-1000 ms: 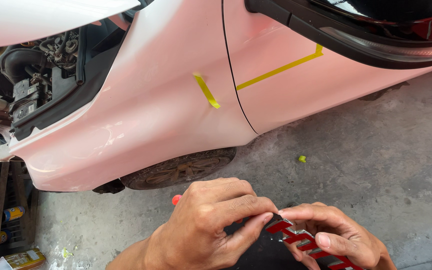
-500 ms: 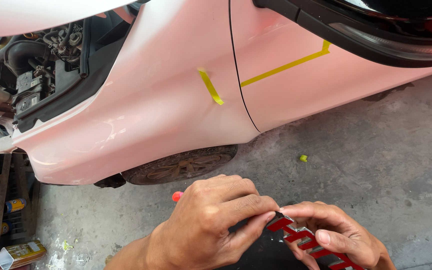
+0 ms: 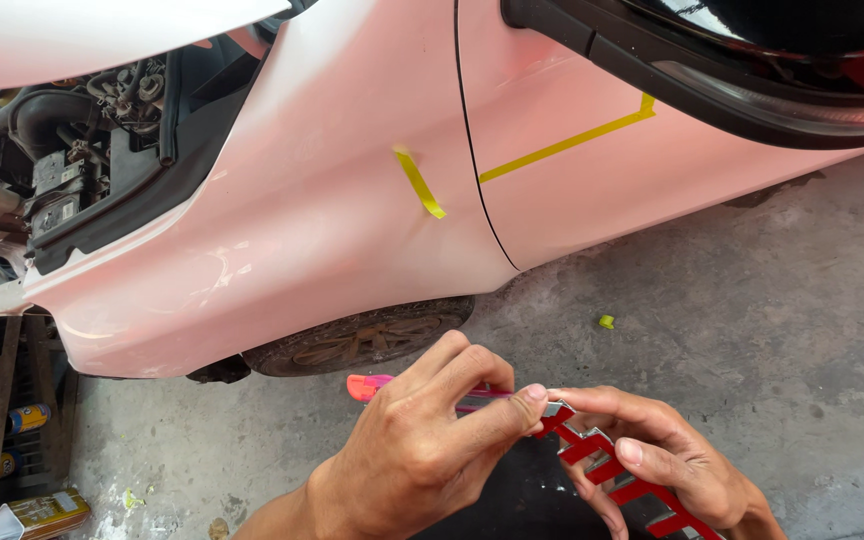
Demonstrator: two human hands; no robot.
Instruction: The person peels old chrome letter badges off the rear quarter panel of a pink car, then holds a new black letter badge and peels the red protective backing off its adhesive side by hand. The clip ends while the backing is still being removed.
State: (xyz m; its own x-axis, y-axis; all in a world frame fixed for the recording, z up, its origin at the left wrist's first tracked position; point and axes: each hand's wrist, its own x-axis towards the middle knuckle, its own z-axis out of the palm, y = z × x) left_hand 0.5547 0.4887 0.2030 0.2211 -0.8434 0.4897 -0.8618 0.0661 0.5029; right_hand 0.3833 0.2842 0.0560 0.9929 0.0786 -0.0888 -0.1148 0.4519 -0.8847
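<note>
My left hand (image 3: 430, 448) grips a pink-and-orange utility knife (image 3: 372, 386), its tip meeting the end of a red strip of emblem letters (image 3: 617, 474). My right hand (image 3: 664, 464) holds that red strip from underneath, thumb on top. Both hands are low in the head view, above a dark patch of my clothing. Behind them stands a pink car fender (image 3: 302, 210) with a short yellow tape strip (image 3: 420, 184), and the pink door (image 3: 642, 170) carries a longer yellow tape line (image 3: 564, 146).
The front wheel (image 3: 357, 340) sits under the fender. The engine bay (image 3: 62, 170) lies exposed at the left under the raised hood. Cans and a yellow box (image 3: 40, 512) lie by a wooden stand at lower left. A yellow scrap (image 3: 606, 322) rests on the concrete floor.
My hands stay together on the red strip; the knife handle now shows more to the left of my left hand. The view has shifted slightly.
</note>
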